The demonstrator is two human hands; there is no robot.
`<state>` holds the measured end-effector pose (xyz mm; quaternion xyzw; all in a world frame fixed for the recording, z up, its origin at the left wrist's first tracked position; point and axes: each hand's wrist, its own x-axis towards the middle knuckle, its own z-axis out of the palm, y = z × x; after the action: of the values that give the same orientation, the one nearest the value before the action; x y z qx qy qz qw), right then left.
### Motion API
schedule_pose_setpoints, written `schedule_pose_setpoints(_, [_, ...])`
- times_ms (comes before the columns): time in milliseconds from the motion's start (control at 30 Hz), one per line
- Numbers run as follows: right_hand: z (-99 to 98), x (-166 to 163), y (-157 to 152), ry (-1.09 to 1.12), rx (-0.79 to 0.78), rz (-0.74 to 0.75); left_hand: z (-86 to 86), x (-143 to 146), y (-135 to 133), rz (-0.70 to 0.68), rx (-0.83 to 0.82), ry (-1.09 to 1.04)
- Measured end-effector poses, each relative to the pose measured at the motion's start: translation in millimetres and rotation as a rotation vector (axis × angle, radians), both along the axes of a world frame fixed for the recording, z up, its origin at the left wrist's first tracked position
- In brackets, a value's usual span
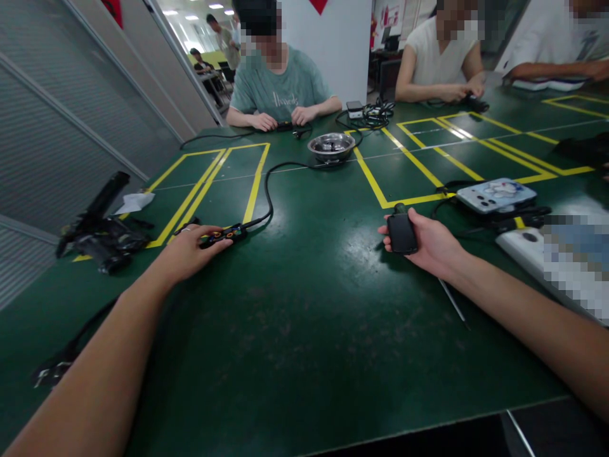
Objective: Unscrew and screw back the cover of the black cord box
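My left hand [193, 251] is closed around a narrow black open housing [236, 233] with orange-gold parts inside, low over the table or resting on it. A thick black cable [272, 190] runs from its right end. My right hand [428, 238] is closed on a small black rectangular piece [402, 233], its flat face toward me. The same hand also holds a screwdriver [451, 297]; its thin metal shaft shows below the wrist, and a dark end sticks up beyond the fingers. Most of its handle is hidden by the hand.
A steel bowl [332, 146] with small dark parts stands mid-table. Black gear [102, 235] lies at the left. A phone [497, 192] and a white object [528, 244] lie at the right. Cables [375, 115] are heaped at the back. Several people sit across the green table [304, 330].
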<state>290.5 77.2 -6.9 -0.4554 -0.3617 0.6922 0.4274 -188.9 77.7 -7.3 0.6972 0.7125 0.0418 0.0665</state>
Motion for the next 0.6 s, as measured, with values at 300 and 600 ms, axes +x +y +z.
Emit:
schedule_pose_setpoints(300, [5.0, 12, 9, -0.181, 0.045, -0.092, 5.2, 4, 0, 0.014, 0.022, -0.013])
schedule_pose_setpoints(600, [17.1, 2, 4, -0.281, 0.178, -0.165, 21.5, 18, -16, 0.111, 0.217, 0.081])
